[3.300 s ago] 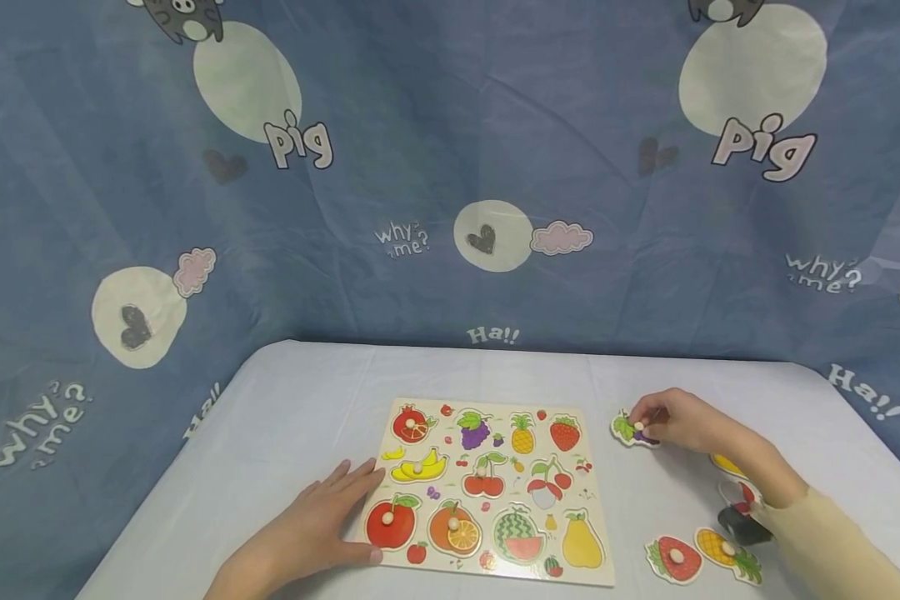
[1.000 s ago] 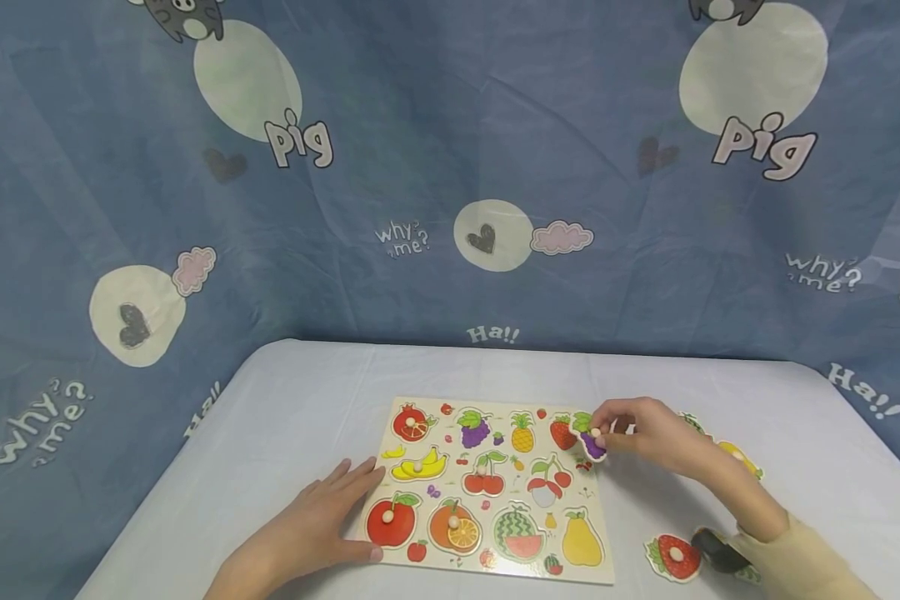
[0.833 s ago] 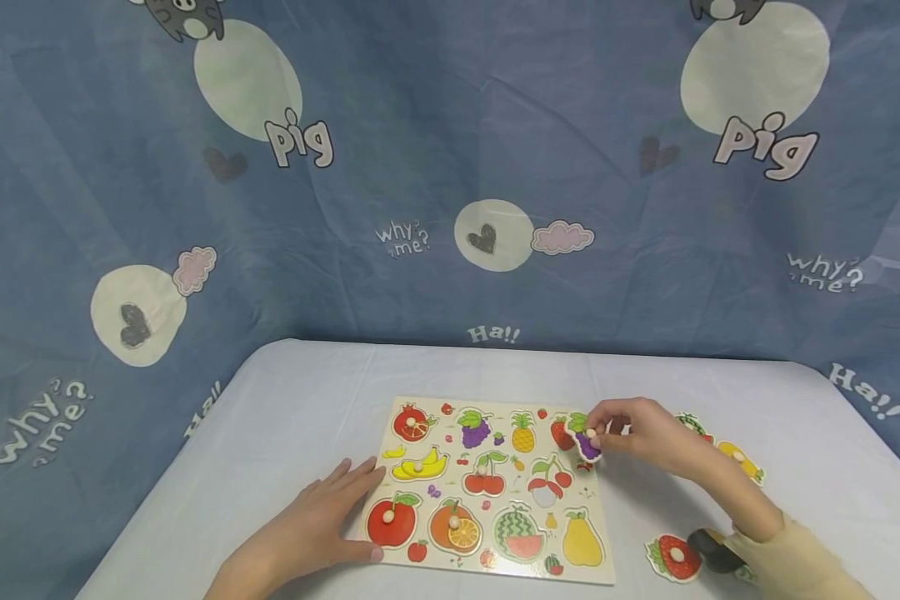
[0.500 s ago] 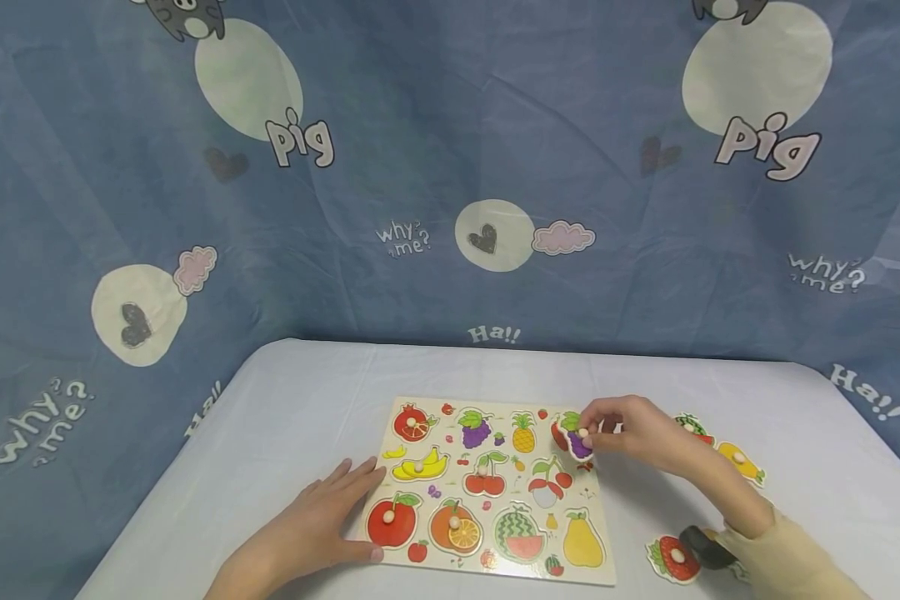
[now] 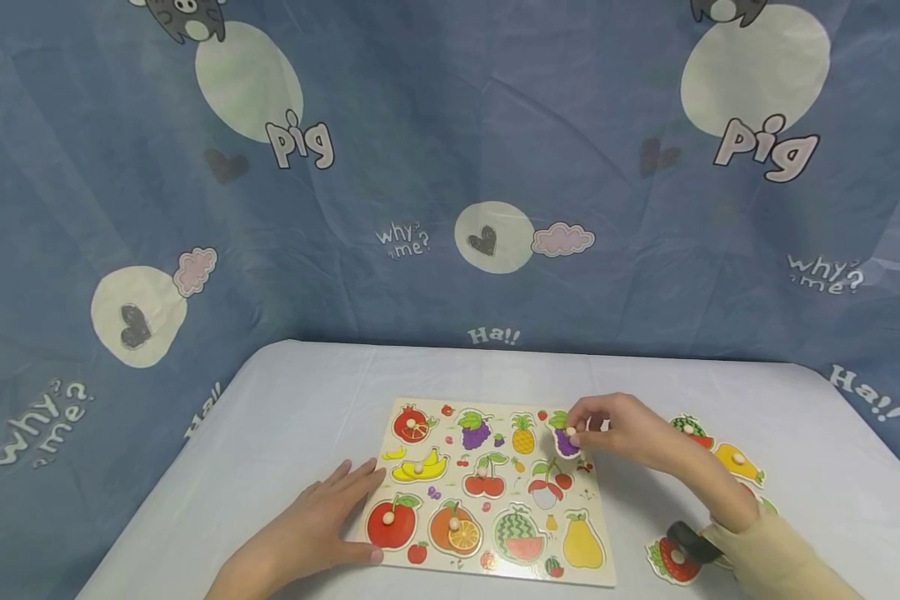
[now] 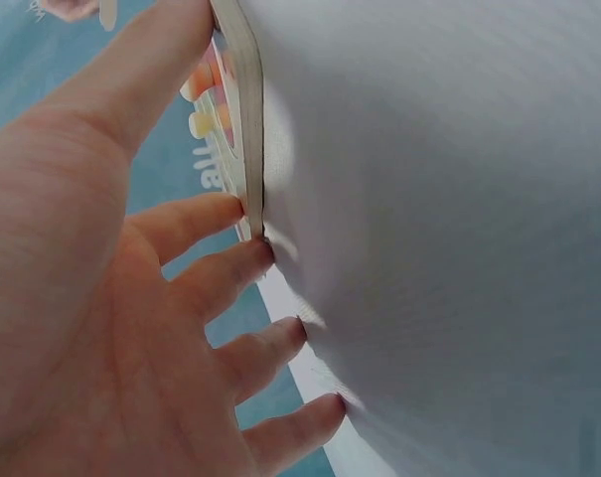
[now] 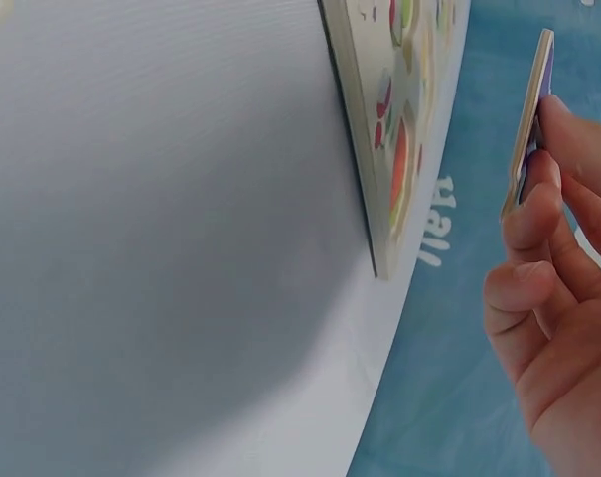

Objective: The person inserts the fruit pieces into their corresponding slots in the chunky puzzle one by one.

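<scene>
A wooden fruit puzzle board lies flat on the table. My right hand pinches the knob of a grape puzzle piece over the board's top right corner, covering the strawberry picture there. Seen edge-on in the right wrist view, that grape piece is raised off the board. My left hand rests against the board's left edge, thumb and fingers spread. Knobbed pieces sit in the board: apple, orange, bananas, cherries and pomegranate.
Loose pieces lie right of the board: watermelon, pear, strawberry, and others partly hidden under the right forearm. A dark wrist-worn device hangs above the strawberry. Blue patterned cloth stands behind the white table.
My right hand has carried the grape piece leftward, from the table beside the board to above the board's top right corner. My left hand has stayed in place.
</scene>
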The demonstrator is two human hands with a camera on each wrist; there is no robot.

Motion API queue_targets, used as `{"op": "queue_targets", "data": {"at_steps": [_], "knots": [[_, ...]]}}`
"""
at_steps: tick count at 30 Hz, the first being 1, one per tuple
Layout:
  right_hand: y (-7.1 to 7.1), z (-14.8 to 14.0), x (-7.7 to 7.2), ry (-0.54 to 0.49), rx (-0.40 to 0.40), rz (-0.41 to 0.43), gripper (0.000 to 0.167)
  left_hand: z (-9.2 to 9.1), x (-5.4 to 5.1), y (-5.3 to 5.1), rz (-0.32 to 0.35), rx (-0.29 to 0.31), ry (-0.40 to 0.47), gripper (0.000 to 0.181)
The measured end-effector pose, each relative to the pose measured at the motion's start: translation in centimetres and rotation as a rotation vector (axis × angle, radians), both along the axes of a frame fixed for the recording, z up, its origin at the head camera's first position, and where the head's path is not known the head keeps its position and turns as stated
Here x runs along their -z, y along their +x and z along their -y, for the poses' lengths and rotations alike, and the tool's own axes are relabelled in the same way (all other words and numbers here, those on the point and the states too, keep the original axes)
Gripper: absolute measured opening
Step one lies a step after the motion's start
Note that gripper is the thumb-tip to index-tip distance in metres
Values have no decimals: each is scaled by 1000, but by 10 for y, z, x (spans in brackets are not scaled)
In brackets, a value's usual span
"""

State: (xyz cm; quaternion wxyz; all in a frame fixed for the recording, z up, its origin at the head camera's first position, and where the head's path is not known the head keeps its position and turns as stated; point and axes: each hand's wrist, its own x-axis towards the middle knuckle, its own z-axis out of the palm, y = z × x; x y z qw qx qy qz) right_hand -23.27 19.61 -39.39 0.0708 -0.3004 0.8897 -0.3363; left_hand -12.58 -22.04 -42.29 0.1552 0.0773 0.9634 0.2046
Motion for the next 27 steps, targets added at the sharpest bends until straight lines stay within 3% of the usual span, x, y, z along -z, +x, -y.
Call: {"op": "queue_targets", "data": {"at_steps": [16,27], "knots": [[-10,22,1,-59,-46,91,11,0,0,0,0,2,1,99],[-16,34,2,-27,-32,63,10,0,-2,0,-2,5,5,97]]}}
